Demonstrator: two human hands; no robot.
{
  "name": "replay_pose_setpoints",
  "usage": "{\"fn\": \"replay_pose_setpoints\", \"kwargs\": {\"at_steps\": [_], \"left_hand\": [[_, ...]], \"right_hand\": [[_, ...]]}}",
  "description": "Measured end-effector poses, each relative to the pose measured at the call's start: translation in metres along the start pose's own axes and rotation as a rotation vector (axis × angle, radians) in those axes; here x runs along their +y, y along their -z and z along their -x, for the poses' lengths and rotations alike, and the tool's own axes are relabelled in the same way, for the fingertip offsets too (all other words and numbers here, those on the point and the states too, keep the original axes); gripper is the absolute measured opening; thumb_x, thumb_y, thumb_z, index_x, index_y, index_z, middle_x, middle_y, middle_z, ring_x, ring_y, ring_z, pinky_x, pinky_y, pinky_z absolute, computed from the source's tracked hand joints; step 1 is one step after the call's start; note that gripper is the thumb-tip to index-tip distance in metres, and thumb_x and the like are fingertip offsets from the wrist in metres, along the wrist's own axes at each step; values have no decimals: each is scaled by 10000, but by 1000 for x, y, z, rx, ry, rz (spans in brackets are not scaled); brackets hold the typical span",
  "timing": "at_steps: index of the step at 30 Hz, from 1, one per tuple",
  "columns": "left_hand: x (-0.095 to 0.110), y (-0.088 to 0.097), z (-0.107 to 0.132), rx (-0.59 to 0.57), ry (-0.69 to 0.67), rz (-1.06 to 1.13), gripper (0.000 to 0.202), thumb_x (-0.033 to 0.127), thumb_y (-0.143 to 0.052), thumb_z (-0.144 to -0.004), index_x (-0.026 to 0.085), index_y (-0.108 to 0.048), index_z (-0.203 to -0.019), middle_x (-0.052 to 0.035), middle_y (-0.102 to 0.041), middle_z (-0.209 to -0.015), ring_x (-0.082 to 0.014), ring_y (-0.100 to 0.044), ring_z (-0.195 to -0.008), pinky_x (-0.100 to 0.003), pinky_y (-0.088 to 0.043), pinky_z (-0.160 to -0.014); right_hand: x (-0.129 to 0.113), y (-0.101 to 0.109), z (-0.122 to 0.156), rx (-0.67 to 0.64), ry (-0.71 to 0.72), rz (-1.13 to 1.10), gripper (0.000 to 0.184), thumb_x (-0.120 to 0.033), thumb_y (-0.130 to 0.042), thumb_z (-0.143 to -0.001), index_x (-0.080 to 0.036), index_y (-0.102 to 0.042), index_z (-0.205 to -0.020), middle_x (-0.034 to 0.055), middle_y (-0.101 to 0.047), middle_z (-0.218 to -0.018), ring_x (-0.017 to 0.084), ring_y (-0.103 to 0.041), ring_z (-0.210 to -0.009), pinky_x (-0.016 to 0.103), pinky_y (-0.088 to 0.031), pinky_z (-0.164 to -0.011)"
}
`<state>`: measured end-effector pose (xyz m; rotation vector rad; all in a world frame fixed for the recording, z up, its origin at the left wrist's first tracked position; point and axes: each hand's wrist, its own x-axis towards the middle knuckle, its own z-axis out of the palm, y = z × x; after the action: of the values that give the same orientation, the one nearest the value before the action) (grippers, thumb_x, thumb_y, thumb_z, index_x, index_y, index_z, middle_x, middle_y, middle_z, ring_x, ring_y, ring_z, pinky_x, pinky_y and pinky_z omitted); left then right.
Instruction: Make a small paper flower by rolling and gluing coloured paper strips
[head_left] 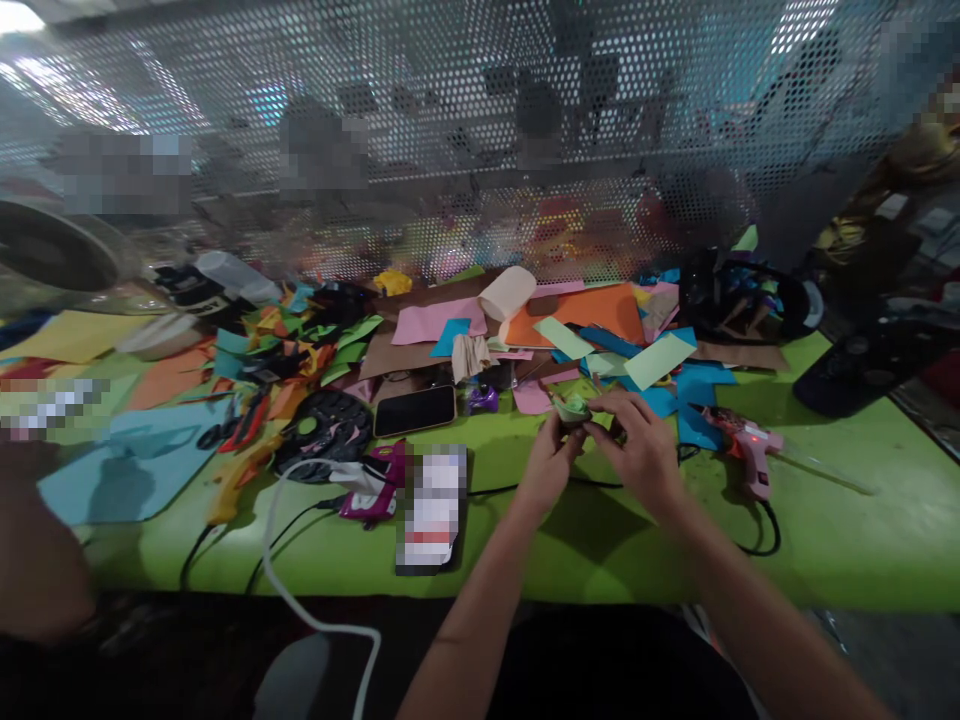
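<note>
Just above the green tabletop, a small piece of folded or curled green paper (pixel 572 408) sits between my hands. My left hand (pixel 553 455) pinches it from the left and below. On its other side, my right hand (pixel 637 440) has its fingertips pressed together at the paper's right edge. Exact folds are too small to make out. Close by to the right lies a pink hot glue gun (pixel 750 450) with a red light and a clear stick at its back. Pale green paper strips (pixel 660 360) lie beyond my hands on blue paper (pixel 701 400).
Left of my hands are a black phone (pixel 415 411), a lit phone (pixel 433 510), a purple power strip (pixel 375 485) with cables, and a yellow glue gun (pixel 240 482). Cut paper piles up along the perforated screen (pixel 450 150). A dark bottle (pixel 851 370) stands right; another person's arm (pixel 45 550) is left.
</note>
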<state>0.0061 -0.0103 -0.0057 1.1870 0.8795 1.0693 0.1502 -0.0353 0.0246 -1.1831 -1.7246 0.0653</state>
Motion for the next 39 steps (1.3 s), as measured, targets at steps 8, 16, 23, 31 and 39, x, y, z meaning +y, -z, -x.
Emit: {"fn": "replay_pose_setpoints", "kwargs": {"at_steps": [8,16,23,31,39], "left_hand": [[-4,3,2,47,-83,-236,232,385,-615,-887,209,-497,-983,-39,-586,-964,-179,-531,-896,-312,-444,-838],[-3,1,3,45,-118,-238,220,401,-569,-911,223,-447,-952,-9,-526,-916,-161,-484,-868,-279,-409,-806],[3,-1,5,28,-183,-433,132,318,-478,-958,217,-428,-1027,-32,-576,-942,-174,-535,-849,-297,-415,-765],[1,1,4,47,-350,-599,180,236,-492,-933,207,-453,-1106,-42,-590,-908,-164,-548,-775,-289,-421,-718],[2,-3,2,88,-419,-670,75,236,-483,-938,221,-491,-1011,-43,-576,-897,-178,-528,-783,-315,-424,-762]], "right_hand": [[-1,2,0,13,-51,-31,136,-217,-648,-909,-234,-630,-1043,50,-673,-974,160,-597,-681,310,-528,-633],[-1,0,0,50,-31,-65,114,-197,-644,-911,-242,-625,-1014,46,-685,-969,180,-638,-789,306,-537,-650],[1,1,-1,44,0,-39,89,-194,-638,-909,-249,-623,-977,50,-684,-948,198,-652,-809,314,-540,-635],[-3,8,-4,52,1,-154,200,-173,-672,-889,-264,-636,-1063,46,-647,-1036,158,-634,-765,292,-542,-629],[-1,5,-2,99,-45,-122,61,-189,-674,-882,-237,-638,-888,27,-648,-895,170,-617,-782,285,-524,-619]]}}
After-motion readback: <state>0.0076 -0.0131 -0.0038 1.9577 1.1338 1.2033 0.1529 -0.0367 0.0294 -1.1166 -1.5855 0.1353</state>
